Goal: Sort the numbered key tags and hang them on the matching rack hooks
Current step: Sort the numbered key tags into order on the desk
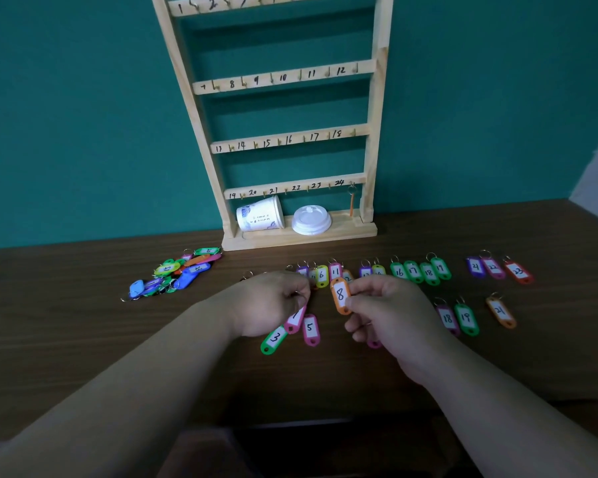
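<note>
Right hand (390,315) fingers (356,300) clamping on tag 8 (340,295), holding it just above sorted row (414,270) on table (83,339). Left hand (270,301) fingers curling, seemingly pinching pink tag (295,321). Risk: light pinch slipping, tag 8 dropping, scrambling row.

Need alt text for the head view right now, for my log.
The right hand pinches orange tag 8 while the left hand holds a pink tag, over tags laid out on the table. The numbered wooden rack stands behind, a lone tag hanging at hook 24. An unsorted pile lies left.
</note>
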